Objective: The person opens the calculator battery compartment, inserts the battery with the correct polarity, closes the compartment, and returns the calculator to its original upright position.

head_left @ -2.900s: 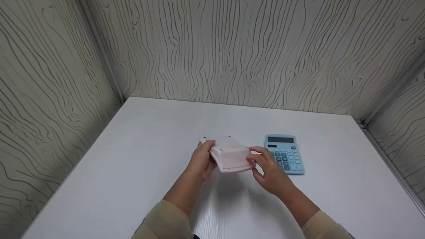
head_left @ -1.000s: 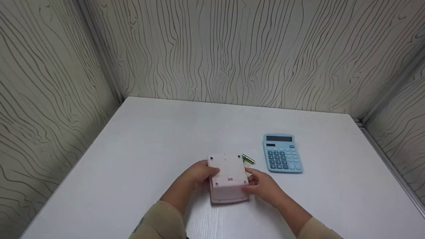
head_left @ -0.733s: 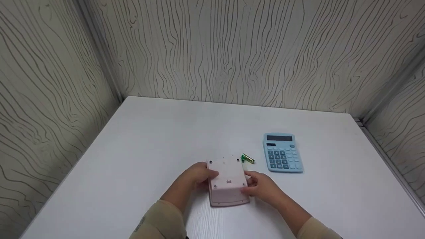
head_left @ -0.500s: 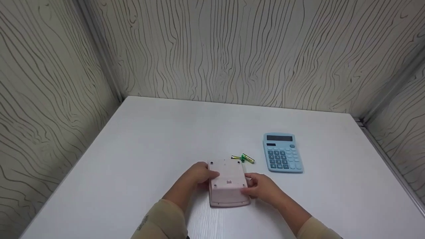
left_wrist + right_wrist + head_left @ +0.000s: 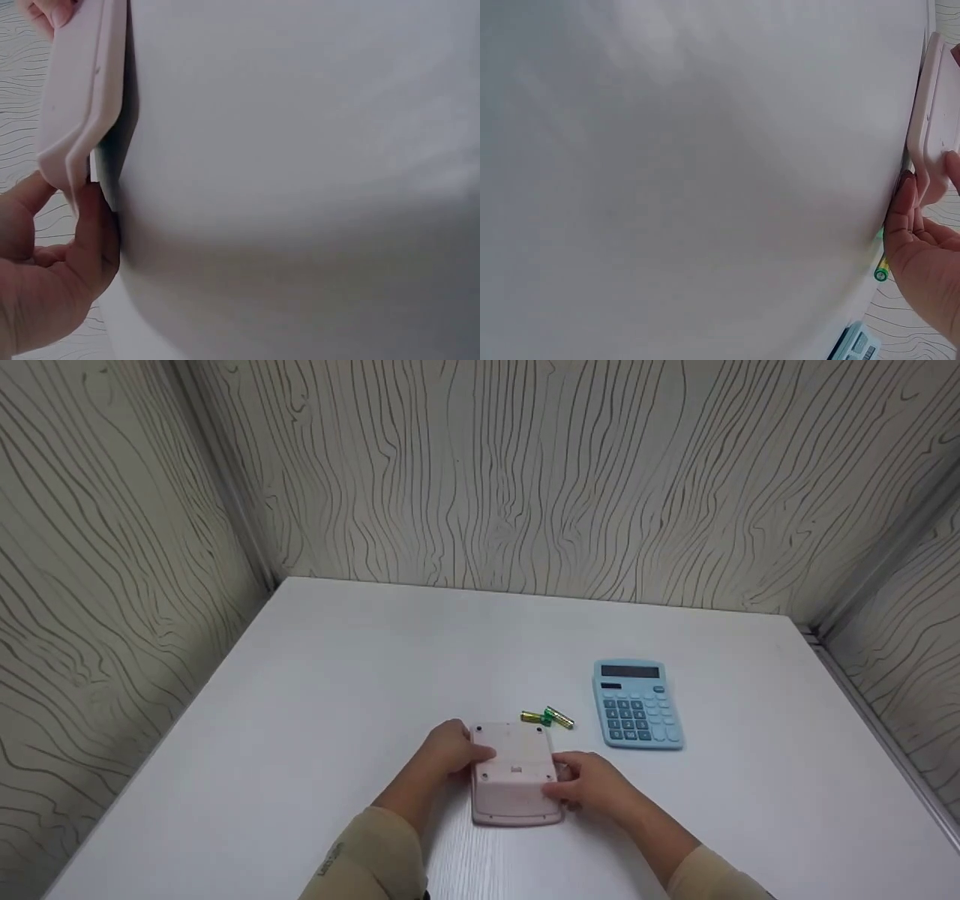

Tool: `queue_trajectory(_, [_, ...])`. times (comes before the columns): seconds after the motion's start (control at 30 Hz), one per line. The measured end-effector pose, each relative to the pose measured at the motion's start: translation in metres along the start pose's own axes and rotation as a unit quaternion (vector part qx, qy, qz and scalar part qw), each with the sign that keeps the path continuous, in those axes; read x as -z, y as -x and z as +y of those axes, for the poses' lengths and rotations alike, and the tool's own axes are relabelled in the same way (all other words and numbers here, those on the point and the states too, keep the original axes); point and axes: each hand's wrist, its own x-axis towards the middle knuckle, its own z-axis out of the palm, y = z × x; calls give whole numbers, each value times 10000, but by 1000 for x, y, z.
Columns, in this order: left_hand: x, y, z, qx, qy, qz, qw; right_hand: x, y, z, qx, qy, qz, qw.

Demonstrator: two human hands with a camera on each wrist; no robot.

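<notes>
A pink calculator (image 5: 514, 750) lies back side up in the head view, its small feet and a battery-cover latch showing; its keys are hidden underneath. My left hand (image 5: 450, 751) grips its left edge, thumb laid over the back. On the right edge, my right hand (image 5: 596, 786) pinches the near part between thumb and fingers. Both wrist views show fingers tucked under the calculator's rim, as with the left hand (image 5: 56, 262) and the right hand (image 5: 922, 251). Just beyond its far edge lie two green-and-gold batteries (image 5: 559, 718), end to end at an angle.
A blue calculator (image 5: 637, 705) lies face up on the white table (image 5: 360, 660), right of the batteries. Wood-grain patterned panels (image 5: 480, 472) close off the back and both sides of the table.
The pink calculator, earlier held up and tilted, has come down toward the person and lies flatter. Both batteries have come into view beyond it. The hands kept their hold.
</notes>
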Motion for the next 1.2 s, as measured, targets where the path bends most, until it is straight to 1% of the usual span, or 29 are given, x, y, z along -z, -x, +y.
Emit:
queue_trajectory(0.13, [1, 0, -1, -62, 76, -4, 10000, 0, 0, 0, -14, 11, -13, 10000])
queue_trajectory(0.33, [6, -2, -4, 13, 477, -192, 9987, 0, -2, 0, -154, 65, 69, 9998])
queue_trajectory(0.4, [8, -3, -6, 12, 511, -242, 9984, 0, -2, 0, -182, 86, 113, 9997])
queue_trajectory(0.53, [10, -5, -9, 60, 442, -296, 9986, -1, -3, 0, -195, 100, 138, 9997])
queue_trajectory(0.67, [10, -4, -11, 136, 634, -359, 9972, -3, -2, 0, -227, 166, 225, 9993])
queue_trajectory(0.8, [9, -5, -14, 98, 938, -476, 9944, -2, -1, -6, -287, 591, 533, 9964])
queue_trajectory(0.9, [8, -7, -18, 56, 1089, -520, 9927, -2, -1, -13, -242, 936, 782, 9922])
queue_trajectory(1.07, [7, -10, -21, 135, 1171, -477, 9919, -6, 0, -26, 144, 1379, 1044, 9848])
queue_trajectory(1.2, [7, -10, -21, 168, 1238, -431, 9912, -13, 1, -36, 465, 1806, 1060, 9767])
